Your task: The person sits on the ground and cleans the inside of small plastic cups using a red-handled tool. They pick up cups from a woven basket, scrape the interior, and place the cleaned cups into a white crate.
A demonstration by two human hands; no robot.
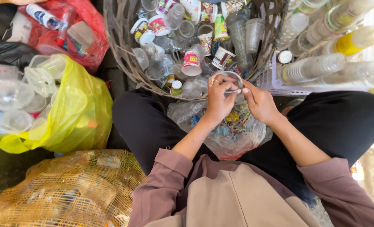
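Just above the middle of the frame I had my left hand (219, 100) and right hand (258, 101) closed together on a clear plastic cup (230, 80), fingers curled round its rim from both sides, right at the near edge of the woven basket (119, 50). That basket filled the top centre, heaped with clear and printed cups. A clear bag of wrappers (233, 134) lay in my lap below the hands. A yellow bag of clear lids (75, 113) sat at left, a red bag (84, 21) upper left, an orange mesh sack (65, 189) lower left, and stacked cups in a white crate (275, 82) upper right. My fingers hid most of the cup's body; the crate's far end ran off the frame, washed out by glare.
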